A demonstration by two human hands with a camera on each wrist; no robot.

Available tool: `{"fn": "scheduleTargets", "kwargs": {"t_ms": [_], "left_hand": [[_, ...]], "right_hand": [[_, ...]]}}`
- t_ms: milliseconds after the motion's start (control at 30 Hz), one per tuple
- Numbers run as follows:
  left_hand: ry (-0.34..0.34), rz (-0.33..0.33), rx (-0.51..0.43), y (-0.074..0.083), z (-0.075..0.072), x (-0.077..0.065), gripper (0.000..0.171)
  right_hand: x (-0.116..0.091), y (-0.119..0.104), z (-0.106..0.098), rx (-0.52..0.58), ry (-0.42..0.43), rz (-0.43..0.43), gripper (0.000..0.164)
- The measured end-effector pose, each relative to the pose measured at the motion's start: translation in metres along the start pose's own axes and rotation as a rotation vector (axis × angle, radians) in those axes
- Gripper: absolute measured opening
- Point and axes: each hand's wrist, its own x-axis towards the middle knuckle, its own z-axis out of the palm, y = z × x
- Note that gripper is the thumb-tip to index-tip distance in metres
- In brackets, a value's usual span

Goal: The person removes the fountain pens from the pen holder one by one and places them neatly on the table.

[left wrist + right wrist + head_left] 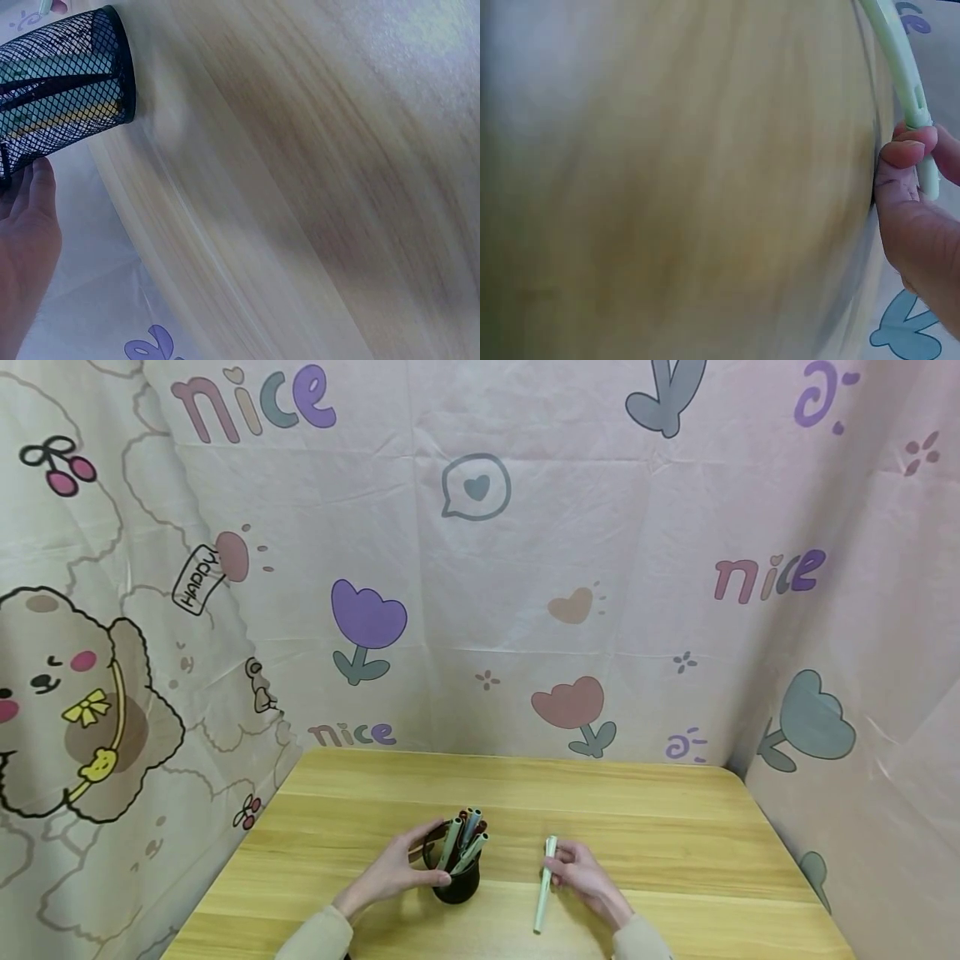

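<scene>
A black mesh pen cup (459, 888) stands on the table left of centre, with several pens (450, 845) upright or leaning in it, pale green, blue and dark red. My left hand (392, 870) grips the cup from its left side, thumb at the near rim and fingers at the back. The left wrist view shows the mesh wall (71, 86) beside the fingers (43, 191). Right of the cup, my right hand (583, 872) pinches a pale green pen (542, 897) near its upper end. In the right wrist view the thumb and fingers close around this pen (896, 56).
Both hands work over a light wooden table (360, 785). Behind and beside it hangs a printed cloth (465, 577) with flowers, words and a cartoon animal. The table's far edge meets the cloth.
</scene>
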Motion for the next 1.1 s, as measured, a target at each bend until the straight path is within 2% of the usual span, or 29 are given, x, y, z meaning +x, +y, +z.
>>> {"fn": "scheduleTargets", "kwargs": {"t_ms": [100, 300, 500, 700, 900, 1100], "left_hand": [[-0.002, -0.002, -0.008, 0.000, 0.000, 0.000, 0.096], [-0.002, -0.006, -0.006, -0.001, -0.001, 0.000, 0.095], [-0.005, -0.008, -0.006, -0.001, -0.001, 0.000, 0.095], [-0.015, 0.007, -0.022, 0.000, 0.000, -0.001, 0.097], [-0.015, 0.009, -0.035, 0.001, -0.001, -0.001, 0.097], [-0.007, 0.009, -0.025, 0.001, -0.001, -0.001, 0.096]], "right_hand": [[0.002, 0.000, 0.001, -0.056, 0.022, -0.022, 0.022], [0.005, 0.001, 0.004, -0.150, 0.068, -0.031, 0.039], [0.006, -0.001, 0.009, -0.249, 0.092, -0.031, 0.034], [0.004, -0.003, 0.012, -0.323, 0.121, -0.035, 0.051], [0.003, -0.004, 0.014, -0.355, 0.139, -0.037, 0.047], [0.005, -0.003, 0.014, -0.366, 0.131, -0.052, 0.053]]}}
